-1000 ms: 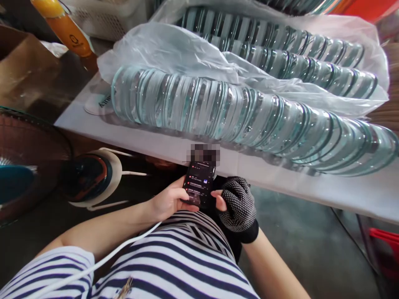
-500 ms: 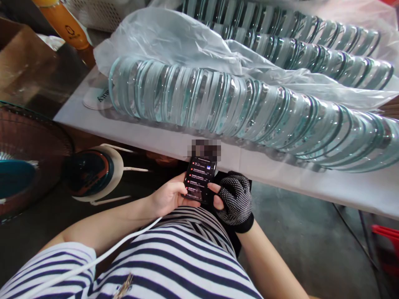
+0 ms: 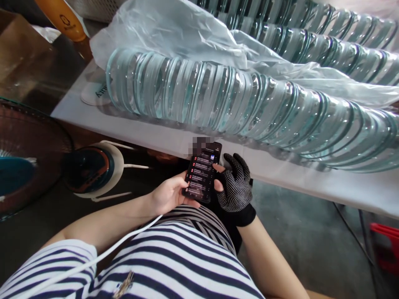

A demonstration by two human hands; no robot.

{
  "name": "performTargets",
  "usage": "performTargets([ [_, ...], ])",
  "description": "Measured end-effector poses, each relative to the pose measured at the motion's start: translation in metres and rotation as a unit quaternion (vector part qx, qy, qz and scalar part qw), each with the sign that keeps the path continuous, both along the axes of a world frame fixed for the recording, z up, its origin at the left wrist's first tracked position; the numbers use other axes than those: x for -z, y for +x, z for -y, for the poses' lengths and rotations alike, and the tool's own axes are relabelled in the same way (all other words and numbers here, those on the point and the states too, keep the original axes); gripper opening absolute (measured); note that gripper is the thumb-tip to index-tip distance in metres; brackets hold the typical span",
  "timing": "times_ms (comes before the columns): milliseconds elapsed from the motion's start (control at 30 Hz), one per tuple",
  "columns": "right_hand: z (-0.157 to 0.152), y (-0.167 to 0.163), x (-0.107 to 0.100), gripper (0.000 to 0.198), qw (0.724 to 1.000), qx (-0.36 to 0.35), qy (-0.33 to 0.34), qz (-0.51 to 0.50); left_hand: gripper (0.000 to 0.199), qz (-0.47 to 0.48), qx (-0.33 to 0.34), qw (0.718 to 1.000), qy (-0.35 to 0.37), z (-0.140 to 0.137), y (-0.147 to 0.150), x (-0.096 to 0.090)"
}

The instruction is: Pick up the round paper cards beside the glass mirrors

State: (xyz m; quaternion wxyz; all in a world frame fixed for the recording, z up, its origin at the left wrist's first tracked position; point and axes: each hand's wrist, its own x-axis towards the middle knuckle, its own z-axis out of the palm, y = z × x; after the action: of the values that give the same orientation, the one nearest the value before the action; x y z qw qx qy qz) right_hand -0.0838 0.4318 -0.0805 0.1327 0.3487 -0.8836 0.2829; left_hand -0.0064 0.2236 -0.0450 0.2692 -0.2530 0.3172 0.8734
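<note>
A black smartphone (image 3: 201, 176) with a lit list on its dark screen lies in my left hand (image 3: 171, 193), which is bare and closed around its lower left edge. My right hand (image 3: 235, 185) wears a black glove with white dots, its thumb and index fingertip bare. The index fingertip is at the right side of the screen, and the other fingers are spread and lifted. Whether that fingertip touches the glass I cannot tell. Just beyond the phone, a long row of clear glass lids or dishes (image 3: 215, 95) stands on edge on a white-covered table (image 3: 268, 160).
Plastic sheeting (image 3: 174, 33) separates the front row from more glass rows (image 3: 299, 43) behind. A fan (image 3: 31, 162) and its white-rimmed base (image 3: 118, 166) stand at left. An orange bottle (image 3: 64, 20) is at upper left. A white cable (image 3: 124, 241) crosses my striped shirt.
The right hand's fingers have uncurled and spread, and its index fingertip has moved up along the phone. The list on the screen has shifted. The left hand still holds the phone.
</note>
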Motion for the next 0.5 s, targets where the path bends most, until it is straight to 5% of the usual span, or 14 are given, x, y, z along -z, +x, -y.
performTargets([
  [267,-0.0031,0.0032,0.0021,0.025,0.995,-0.083,-0.051,-0.025,0.048,0.011,-0.001,1.0,0.003,0.0004,-0.0004,0.0004],
  [500,0.0022,0.0027,0.0022,0.027,0.999,-0.025,-0.027,-0.019,0.05,0.009,0.002,1.0,0.01,0.0013,0.0009,0.001],
])
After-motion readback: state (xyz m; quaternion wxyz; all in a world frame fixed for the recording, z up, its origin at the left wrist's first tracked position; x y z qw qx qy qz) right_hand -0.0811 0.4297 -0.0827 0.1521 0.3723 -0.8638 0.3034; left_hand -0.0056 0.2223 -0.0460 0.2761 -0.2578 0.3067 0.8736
